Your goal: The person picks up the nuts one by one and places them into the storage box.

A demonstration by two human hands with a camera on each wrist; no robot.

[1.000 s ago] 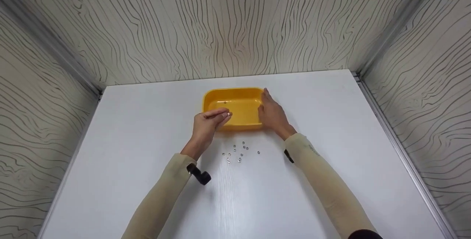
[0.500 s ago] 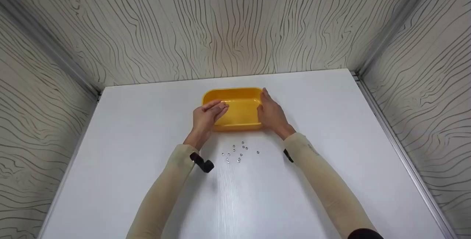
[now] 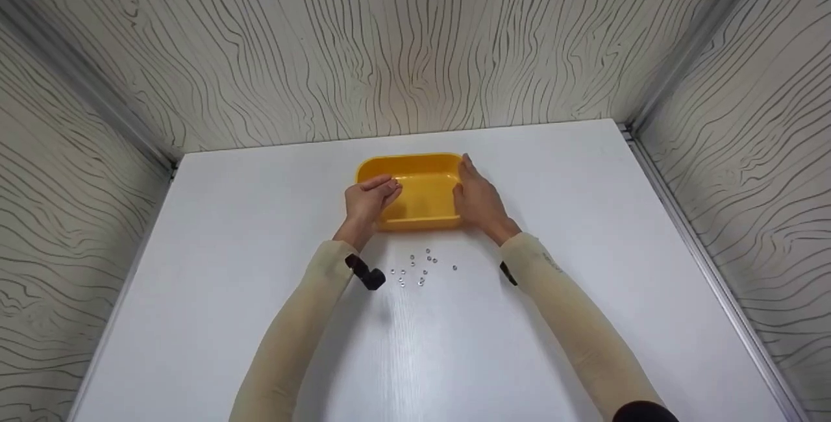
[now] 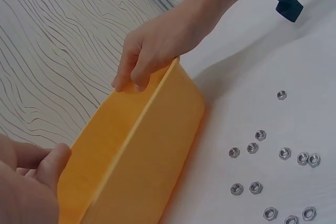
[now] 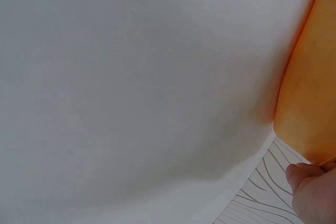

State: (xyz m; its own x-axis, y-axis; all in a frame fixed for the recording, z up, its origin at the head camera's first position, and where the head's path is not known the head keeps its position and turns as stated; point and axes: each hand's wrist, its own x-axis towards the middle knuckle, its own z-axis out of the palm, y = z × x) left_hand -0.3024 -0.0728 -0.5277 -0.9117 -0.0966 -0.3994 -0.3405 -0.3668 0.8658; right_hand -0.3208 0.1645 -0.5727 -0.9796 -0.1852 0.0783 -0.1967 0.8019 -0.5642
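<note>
A yellow plastic tub stands on the white table, close to the back wall. My left hand is over its left end, thumb and fingertips pinched together low over the inside. The nut seen between these fingertips earlier is now hidden by them. In the left wrist view the left hand shows at the lower left, beside the tub's rim. My right hand grips the tub's right end, thumb inside the rim and fingers along the outside. Several small metal hex nuts lie scattered on the table in front of the tub.
A wood-grain panel rises behind the table, with more panels at both sides. Metal rails run along the table's side edges. Each wrist carries a black strap mount.
My left hand has turned and lowered slightly into the tub, its forearm shifting forward and right; the nut at its fingertips has gone out of sight. The right hand has stayed on the tub.
</note>
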